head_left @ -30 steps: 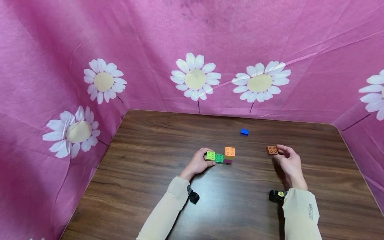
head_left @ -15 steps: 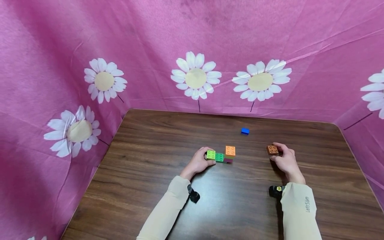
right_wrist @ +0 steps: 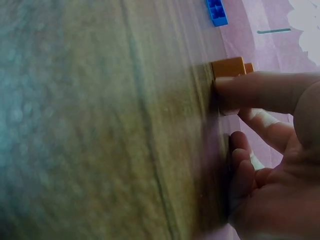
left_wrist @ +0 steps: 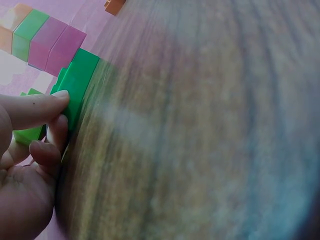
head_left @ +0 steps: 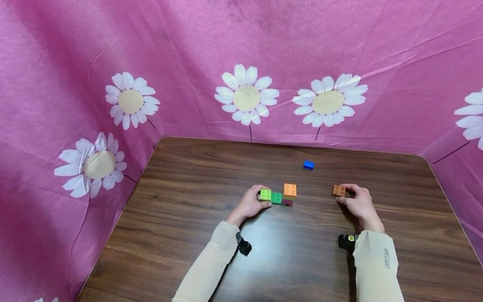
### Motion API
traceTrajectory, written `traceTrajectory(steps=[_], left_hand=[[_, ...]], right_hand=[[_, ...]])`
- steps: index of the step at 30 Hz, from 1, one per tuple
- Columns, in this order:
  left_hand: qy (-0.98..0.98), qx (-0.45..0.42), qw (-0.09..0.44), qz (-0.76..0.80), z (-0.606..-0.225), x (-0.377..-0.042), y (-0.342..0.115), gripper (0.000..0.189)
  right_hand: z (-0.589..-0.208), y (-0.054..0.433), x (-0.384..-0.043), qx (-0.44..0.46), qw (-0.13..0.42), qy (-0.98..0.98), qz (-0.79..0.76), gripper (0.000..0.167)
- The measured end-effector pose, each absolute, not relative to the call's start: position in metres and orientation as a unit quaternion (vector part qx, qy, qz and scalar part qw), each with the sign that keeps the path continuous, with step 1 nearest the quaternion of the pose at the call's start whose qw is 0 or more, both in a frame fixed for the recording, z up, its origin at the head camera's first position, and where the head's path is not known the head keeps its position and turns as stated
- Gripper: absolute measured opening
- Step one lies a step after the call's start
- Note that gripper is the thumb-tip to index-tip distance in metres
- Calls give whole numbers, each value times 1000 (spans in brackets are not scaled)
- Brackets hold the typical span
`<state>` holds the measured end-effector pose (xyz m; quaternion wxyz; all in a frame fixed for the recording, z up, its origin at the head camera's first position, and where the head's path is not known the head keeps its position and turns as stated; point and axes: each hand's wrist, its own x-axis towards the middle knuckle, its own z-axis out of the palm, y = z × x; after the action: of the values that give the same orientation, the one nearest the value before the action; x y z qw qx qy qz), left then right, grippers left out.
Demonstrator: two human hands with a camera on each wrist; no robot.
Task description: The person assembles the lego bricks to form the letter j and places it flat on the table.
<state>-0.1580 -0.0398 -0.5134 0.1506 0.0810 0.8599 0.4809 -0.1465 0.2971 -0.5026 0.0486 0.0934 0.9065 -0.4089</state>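
Observation:
My left hand [head_left: 252, 204] grips the left end of a small row of toy building bricks on the table. A lime green brick [head_left: 266, 194] sits on a green brick [head_left: 276, 197]; beyond it an orange brick [head_left: 289, 189] tops a stack with purple bricks [left_wrist: 55, 42] below. In the left wrist view, the thumb presses on the green brick's side. To the right, my right hand [head_left: 359, 203] pinches a brown brick [head_left: 338, 190] between thumb and fingers at the tabletop. In the right wrist view, the thumb partly hides the brown brick [right_wrist: 229, 67].
A blue brick [head_left: 308, 165] lies farther back on the wooden table [head_left: 188, 176], its hollow underside visible in the right wrist view. A pink cloth [head_left: 188, 50] with white flowers hangs behind the table's far edge and along its sides.
My right hand has closed in on the brown brick, which has shifted slightly left and turned. The left hand and its bricks stay in place.

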Motion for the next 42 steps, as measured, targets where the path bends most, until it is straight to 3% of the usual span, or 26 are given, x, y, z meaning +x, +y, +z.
traceTrajectory(steps=[37, 42], left_hand=[[859, 80, 150, 484, -514, -158, -41, 40], [856, 79, 151, 487, -513, -157, -41, 40]], right_hand=[[-498, 291, -137, 170, 90, 841, -505, 56], [-495, 282, -132, 192, 107, 775, -592, 41]])
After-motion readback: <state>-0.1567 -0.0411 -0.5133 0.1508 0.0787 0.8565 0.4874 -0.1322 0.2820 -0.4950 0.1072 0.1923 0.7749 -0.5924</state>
